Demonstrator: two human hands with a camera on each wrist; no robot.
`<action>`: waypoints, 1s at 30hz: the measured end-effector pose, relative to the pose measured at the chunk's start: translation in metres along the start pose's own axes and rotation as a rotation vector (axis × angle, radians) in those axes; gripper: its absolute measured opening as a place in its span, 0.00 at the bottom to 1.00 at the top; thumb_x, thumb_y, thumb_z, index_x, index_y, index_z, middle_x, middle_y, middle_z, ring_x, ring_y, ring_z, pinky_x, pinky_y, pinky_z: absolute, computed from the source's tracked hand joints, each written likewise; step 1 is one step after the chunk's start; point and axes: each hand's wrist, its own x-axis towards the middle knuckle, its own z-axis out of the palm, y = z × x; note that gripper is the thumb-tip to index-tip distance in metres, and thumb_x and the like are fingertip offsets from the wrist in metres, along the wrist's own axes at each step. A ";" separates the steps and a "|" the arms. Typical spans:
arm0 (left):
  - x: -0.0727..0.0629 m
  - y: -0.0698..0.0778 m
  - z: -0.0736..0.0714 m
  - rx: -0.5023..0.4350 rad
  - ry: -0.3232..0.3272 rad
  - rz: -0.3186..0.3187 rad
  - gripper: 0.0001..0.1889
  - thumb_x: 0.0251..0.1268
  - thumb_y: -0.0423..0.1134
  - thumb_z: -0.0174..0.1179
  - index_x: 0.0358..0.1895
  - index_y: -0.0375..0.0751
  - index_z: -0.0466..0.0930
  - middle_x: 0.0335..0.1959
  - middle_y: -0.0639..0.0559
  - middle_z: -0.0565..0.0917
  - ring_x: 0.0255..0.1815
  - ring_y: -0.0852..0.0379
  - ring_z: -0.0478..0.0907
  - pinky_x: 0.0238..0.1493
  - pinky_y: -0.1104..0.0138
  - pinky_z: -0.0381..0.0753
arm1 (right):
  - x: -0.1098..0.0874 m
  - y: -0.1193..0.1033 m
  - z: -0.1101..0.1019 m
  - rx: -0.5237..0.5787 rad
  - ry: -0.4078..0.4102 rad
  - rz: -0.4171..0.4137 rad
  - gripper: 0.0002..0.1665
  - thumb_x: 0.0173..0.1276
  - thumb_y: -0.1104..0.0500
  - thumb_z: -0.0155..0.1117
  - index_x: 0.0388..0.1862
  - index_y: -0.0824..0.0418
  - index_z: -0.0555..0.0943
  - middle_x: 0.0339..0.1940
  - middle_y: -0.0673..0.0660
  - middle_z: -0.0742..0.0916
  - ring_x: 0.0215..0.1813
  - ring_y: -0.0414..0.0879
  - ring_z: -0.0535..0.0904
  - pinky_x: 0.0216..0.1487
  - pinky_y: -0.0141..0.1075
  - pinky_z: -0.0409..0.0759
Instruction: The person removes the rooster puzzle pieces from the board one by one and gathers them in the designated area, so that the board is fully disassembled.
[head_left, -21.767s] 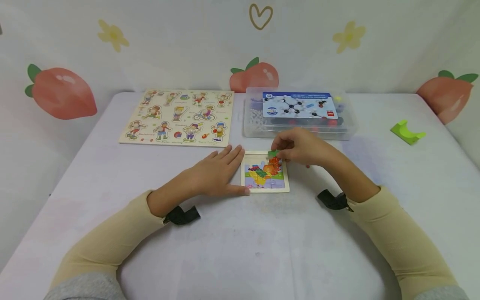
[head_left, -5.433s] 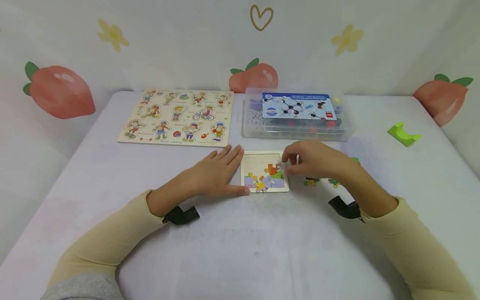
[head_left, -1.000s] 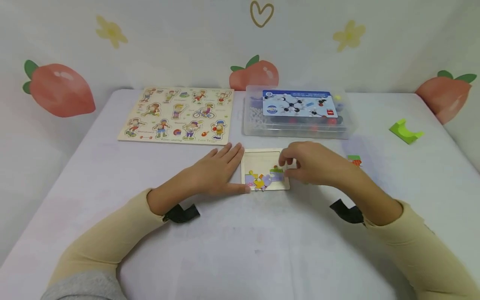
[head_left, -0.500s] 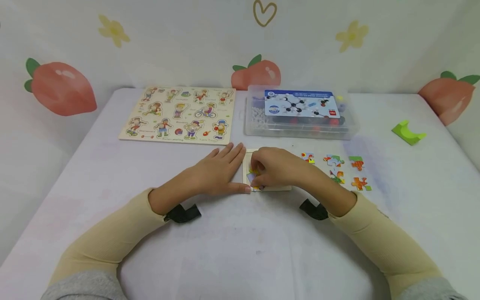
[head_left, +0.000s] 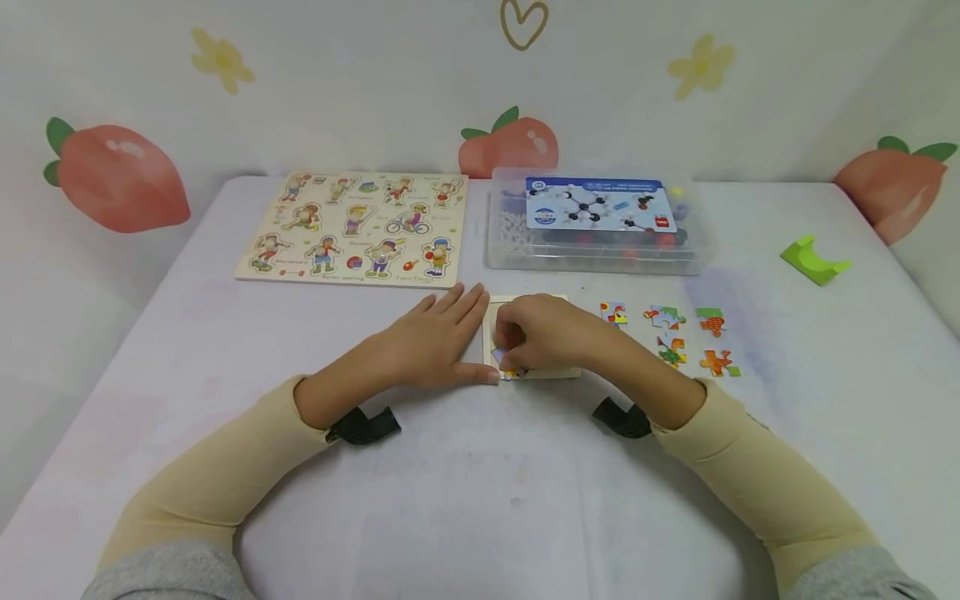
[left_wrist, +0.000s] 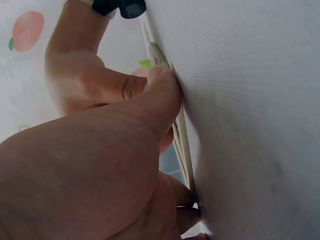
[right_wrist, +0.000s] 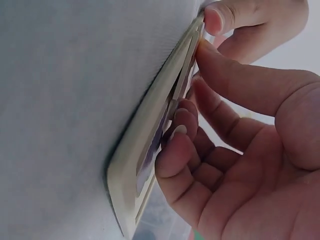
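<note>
A small square wooden puzzle tray (head_left: 555, 374) lies on the table, partly covered by my right hand. My left hand (head_left: 427, 350) rests flat at the tray's left side, fingers spread and straight, the thumb touching the lower left corner. Above the tray, my right hand (head_left: 547, 333) bends its fingers and pinches a puzzle piece (right_wrist: 186, 65), which tilts up from the tray in the right wrist view. Purple pieces still sit inside the tray. Loose puzzle pieces lie to the right, among them an orange one (head_left: 717, 362) and a green-and-red one (head_left: 711, 322).
Behind the left hand lies a wooden peg board with sports figures (head_left: 352, 229). A clear plastic box with a molecular model kit label (head_left: 600, 221) stands at the back. A green curved block (head_left: 815, 260) is at the far right.
The nearly full chicken picture of earlier is largely out of the tray, its pieces laid out on the right. Within the last second my right hand moved left over the tray; the left stayed put.
</note>
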 end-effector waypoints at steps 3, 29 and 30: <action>0.000 0.000 0.000 0.002 -0.002 -0.002 0.57 0.65 0.75 0.47 0.81 0.37 0.38 0.82 0.44 0.39 0.81 0.43 0.35 0.76 0.45 0.45 | -0.002 0.000 -0.001 -0.035 0.023 0.028 0.12 0.61 0.57 0.77 0.38 0.57 0.82 0.30 0.50 0.83 0.35 0.45 0.77 0.41 0.40 0.77; 0.000 0.000 0.001 0.000 -0.003 -0.006 0.57 0.66 0.75 0.46 0.81 0.37 0.36 0.82 0.45 0.38 0.81 0.43 0.34 0.76 0.46 0.43 | -0.003 0.012 -0.008 0.103 0.024 -0.017 0.12 0.60 0.59 0.76 0.31 0.57 0.78 0.28 0.52 0.80 0.33 0.46 0.75 0.35 0.39 0.73; 0.000 0.000 0.002 0.001 0.000 -0.005 0.57 0.66 0.75 0.47 0.81 0.37 0.36 0.82 0.44 0.38 0.81 0.43 0.34 0.76 0.46 0.43 | -0.003 0.013 -0.009 0.130 0.023 -0.027 0.11 0.61 0.60 0.75 0.31 0.57 0.78 0.27 0.52 0.80 0.33 0.46 0.75 0.35 0.39 0.73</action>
